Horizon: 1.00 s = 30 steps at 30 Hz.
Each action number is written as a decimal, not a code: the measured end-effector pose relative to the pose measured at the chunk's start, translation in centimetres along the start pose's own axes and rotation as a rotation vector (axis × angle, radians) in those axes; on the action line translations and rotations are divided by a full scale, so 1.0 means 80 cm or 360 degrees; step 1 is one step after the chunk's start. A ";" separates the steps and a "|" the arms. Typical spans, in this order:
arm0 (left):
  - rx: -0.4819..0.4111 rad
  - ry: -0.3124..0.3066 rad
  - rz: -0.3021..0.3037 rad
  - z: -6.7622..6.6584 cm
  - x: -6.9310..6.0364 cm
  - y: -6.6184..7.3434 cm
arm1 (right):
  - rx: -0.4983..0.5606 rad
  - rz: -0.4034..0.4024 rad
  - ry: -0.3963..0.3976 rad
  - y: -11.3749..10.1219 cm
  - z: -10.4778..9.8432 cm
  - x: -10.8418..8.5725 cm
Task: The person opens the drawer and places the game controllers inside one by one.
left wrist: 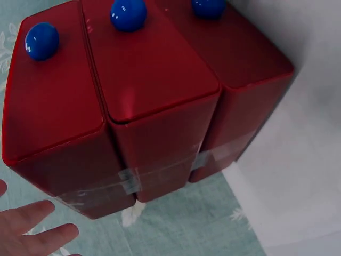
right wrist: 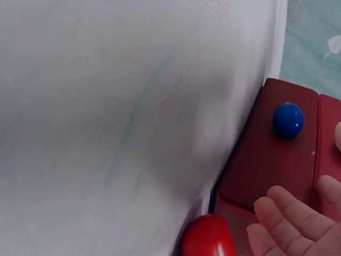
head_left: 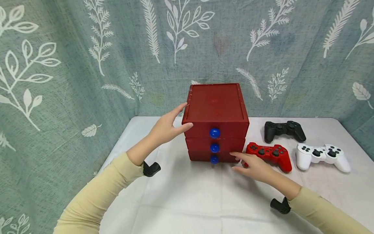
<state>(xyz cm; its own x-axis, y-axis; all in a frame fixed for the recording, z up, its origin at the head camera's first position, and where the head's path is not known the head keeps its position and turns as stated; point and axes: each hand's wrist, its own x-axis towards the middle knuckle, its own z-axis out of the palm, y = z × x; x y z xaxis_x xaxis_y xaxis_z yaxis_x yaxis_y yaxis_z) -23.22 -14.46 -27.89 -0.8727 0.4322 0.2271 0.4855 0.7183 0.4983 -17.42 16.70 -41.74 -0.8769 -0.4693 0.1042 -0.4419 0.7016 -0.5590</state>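
A dark red box of three stacked drawers (head_left: 214,102) stands on the table, each drawer front with a round blue knob (head_left: 214,133). All three drawers look closed. At the box's upper left edge my left hand (head_left: 166,128) has its fingers and thumb spread, holding nothing; in the left wrist view, fingertips (left wrist: 56,237) appear beside the box's taped side, apart from it. My right hand (head_left: 255,166) is at the lower right corner of the box, fingers extended and empty. Whether its fingertips touch the drawer front (right wrist: 272,154) I cannot tell.
Right of the box lie a red game controller (head_left: 273,155), partly behind my right hand, a black controller (head_left: 284,130) farther back and a white controller (head_left: 321,156). A white cloth covers the table (head_left: 175,201). A green leaf-patterned curtain (head_left: 163,81) hangs behind.
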 end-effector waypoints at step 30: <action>-0.0095 -0.0340 -0.0129 -0.010 0.053 -0.025 | 0.0176 -0.0118 -0.0111 -0.010 0.038 0.043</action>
<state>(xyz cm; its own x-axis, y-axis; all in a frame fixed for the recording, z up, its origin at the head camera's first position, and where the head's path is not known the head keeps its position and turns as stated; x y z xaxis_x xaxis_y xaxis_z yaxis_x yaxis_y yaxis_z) -27.90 -14.49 -27.24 -0.8746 0.4848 0.0054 0.4051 0.7246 0.5575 -19.48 12.89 -43.47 -0.8256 -0.5564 0.0935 -0.4782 0.6021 -0.6394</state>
